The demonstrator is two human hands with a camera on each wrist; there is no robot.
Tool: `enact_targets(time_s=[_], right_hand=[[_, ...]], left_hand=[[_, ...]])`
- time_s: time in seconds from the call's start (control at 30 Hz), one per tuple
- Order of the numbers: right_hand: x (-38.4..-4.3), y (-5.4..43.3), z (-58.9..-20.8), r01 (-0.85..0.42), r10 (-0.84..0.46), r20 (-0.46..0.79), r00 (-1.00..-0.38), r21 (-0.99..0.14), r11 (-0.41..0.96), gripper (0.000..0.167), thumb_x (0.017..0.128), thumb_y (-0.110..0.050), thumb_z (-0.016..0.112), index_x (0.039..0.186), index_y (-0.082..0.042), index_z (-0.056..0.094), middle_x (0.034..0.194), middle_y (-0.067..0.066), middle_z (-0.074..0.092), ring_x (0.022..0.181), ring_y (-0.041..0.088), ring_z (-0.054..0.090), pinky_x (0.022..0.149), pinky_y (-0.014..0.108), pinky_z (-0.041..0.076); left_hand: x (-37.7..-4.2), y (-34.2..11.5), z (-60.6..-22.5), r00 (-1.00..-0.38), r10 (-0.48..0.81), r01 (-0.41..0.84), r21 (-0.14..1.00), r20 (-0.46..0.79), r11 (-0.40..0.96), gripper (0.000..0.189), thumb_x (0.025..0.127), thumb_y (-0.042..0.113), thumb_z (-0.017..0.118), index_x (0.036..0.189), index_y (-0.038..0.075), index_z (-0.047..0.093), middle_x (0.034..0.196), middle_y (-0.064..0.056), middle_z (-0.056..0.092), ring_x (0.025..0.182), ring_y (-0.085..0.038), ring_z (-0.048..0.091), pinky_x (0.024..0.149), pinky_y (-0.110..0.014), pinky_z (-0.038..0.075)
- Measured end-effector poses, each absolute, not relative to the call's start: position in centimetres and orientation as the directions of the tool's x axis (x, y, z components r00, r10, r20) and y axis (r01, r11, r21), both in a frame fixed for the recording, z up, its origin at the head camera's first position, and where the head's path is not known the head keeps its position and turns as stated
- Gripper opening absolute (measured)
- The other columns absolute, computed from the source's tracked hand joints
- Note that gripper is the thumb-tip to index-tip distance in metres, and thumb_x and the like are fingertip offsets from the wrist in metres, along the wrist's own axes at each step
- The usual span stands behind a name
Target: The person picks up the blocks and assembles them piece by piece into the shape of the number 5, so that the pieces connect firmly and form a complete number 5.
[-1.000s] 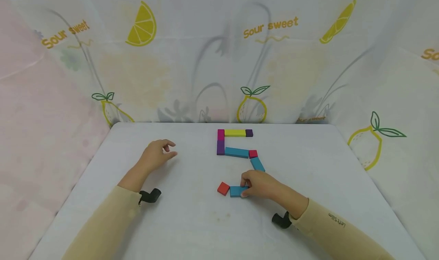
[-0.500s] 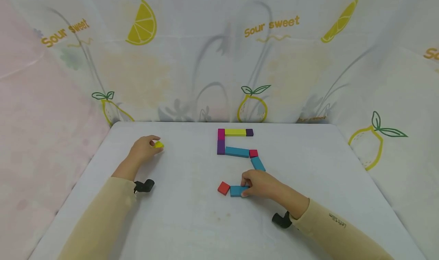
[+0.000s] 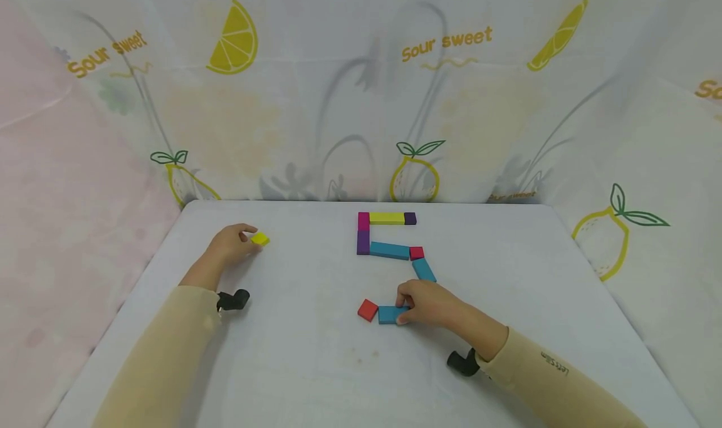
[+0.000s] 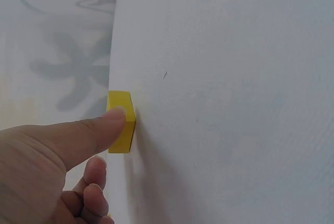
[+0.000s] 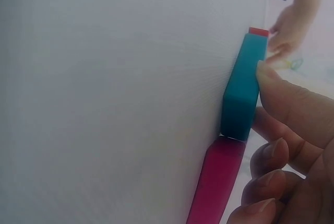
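At the table's left, my left hand pinches a small yellow block between thumb and fingers. The thumb presses the yellow block's near face in the left wrist view. My right hand pinches a flat blue block lying on the table, thumb on its near side. A red square block touches its left end, turned at an angle. The right wrist view shows a magenta block against the blue block's other end; in the head view the right hand hides it.
Farther back, a bent line of blocks includes a yellow bar, a dark purple cube, a magenta block, a purple block, a long blue block, a red cube and a slanted blue block. A printed cloth hangs behind.
My left hand has moved left and now pinches the yellow block, which was out of sight one second ago. The right hand and the laid blocks have stayed in place.
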State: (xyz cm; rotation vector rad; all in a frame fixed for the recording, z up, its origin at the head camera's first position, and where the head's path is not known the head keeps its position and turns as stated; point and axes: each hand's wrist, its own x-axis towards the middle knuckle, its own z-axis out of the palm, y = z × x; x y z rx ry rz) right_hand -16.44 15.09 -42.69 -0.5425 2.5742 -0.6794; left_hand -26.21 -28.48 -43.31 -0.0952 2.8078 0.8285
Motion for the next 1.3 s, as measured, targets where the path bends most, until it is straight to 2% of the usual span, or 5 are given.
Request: enact_targets(time_s=[0.27,0.5,0.97,1.3], right_hand=[[-16.4,15.2,-42.7,-0.283,-0.483,-0.284,-0.829,-0.532,0.798,0.020,0.081,-0.019,0.085,0.090,-0.015,0.067,0.074,-0.003,0.053,0.073,0.013,0.051,0.065,0.028,0.044],[-16.4,15.2,-42.6,-0.281,-0.483,-0.280,-0.830,-0.538,0.795,0.020,0.081,-0.020,0.085,0.090,-0.015,0.067,0.073,-0.003,0.053,0.072,0.013,0.051,0.064,0.027,0.044],[-16.4,15.2,-42.8,-0.274,-0.477,-0.279,-0.833,-0.542,0.794,0.021,0.081,-0.019,0.085,0.090,-0.014,0.066,0.073,-0.002,0.053,0.073,0.014,0.051,0.064,0.028,0.044],[-16.4,15.2,-42.9,-0.280,-0.481,-0.276,-0.832,-0.540,0.794,0.021,0.081,-0.020,0.085,0.090,-0.015,0.066,0.074,-0.002,0.053,0.073,0.014,0.051,0.064,0.028,0.044]], left_hand=[[-26.5,-28.4,-43.2,-0.967,0.031,-0.113,0.536,-0.253,0.837,0.054,0.094,0.021,0.069,0.142,0.003,0.053,0.112,-0.019,0.052,0.095,-0.033,0.048,0.081,-0.041,0.042],[-26.9,-28.4,-43.6,-0.967,0.039,-0.111,0.553,-0.253,0.826,0.054,0.092,0.024,0.073,0.139,0.003,0.055,0.104,-0.015,0.051,0.092,-0.030,0.048,0.077,-0.038,0.040],[-26.7,-27.8,-44.0,-0.965,0.040,-0.111,0.545,-0.258,0.831,0.056,0.090,0.031,0.073,0.134,0.001,0.056,0.108,-0.016,0.051,0.096,-0.031,0.048,0.079,-0.039,0.041],[-26.3,-27.0,-44.0,-0.971,0.087,-0.045,0.531,-0.221,0.846,0.051,0.087,0.029,0.076,0.126,-0.001,0.061,0.094,-0.010,0.051,0.086,-0.026,0.049,0.074,-0.035,0.039]])
